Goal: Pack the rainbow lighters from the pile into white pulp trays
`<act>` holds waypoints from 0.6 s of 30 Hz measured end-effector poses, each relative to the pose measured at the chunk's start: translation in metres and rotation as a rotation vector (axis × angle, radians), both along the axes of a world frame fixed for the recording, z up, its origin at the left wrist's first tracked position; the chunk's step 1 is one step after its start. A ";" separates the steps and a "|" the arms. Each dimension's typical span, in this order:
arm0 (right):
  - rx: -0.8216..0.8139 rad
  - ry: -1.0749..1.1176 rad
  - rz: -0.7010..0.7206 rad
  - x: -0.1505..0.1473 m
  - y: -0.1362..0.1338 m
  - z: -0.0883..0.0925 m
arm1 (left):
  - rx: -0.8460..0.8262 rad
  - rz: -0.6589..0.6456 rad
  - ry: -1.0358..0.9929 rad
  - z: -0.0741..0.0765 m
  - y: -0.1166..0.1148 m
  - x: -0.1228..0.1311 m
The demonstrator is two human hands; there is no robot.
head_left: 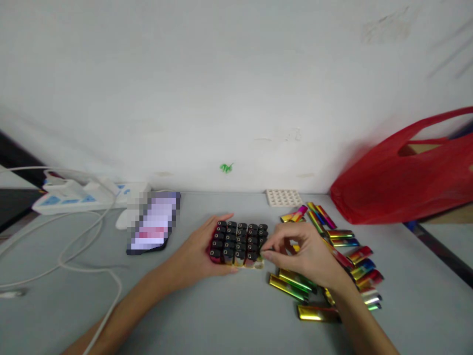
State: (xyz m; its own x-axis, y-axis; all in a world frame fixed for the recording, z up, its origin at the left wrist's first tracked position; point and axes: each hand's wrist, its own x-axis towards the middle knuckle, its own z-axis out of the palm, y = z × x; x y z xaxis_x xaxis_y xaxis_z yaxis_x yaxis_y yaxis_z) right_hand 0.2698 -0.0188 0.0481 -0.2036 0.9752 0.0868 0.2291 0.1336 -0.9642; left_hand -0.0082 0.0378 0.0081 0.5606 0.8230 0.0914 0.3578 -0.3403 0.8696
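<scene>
A block of upright lighters with black caps [239, 241] stands on the grey table in front of me. My left hand [197, 254] lies against the block's left side with its fingers stretched along it. My right hand [306, 254] is closed in a pinch at the block's front right corner, its fingertips on a lighter [263, 255] at that corner. Several loose shiny lighters [347, 256] in gold, green, red and rainbow colours lie scattered under and to the right of my right hand.
A white tray with holes [284, 197] lies by the wall behind the lighters. A red plastic bag [402, 187] sits at the right. A phone [155, 224] lies at the left, with white power strips [77, 195] and cables [84, 266] beyond it.
</scene>
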 end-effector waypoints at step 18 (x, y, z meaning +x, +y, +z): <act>0.068 -1.025 -0.832 0.017 0.016 -0.035 | -0.050 -0.011 -0.008 0.001 0.000 -0.001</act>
State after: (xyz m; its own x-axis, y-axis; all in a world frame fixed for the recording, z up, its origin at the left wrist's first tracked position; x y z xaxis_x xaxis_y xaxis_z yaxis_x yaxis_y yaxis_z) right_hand 0.2864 -0.0024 0.0129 0.4477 0.8402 0.3061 0.8824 -0.3597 -0.3033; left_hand -0.0089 0.0381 0.0095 0.5695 0.8202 0.0546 0.3469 -0.3000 0.8886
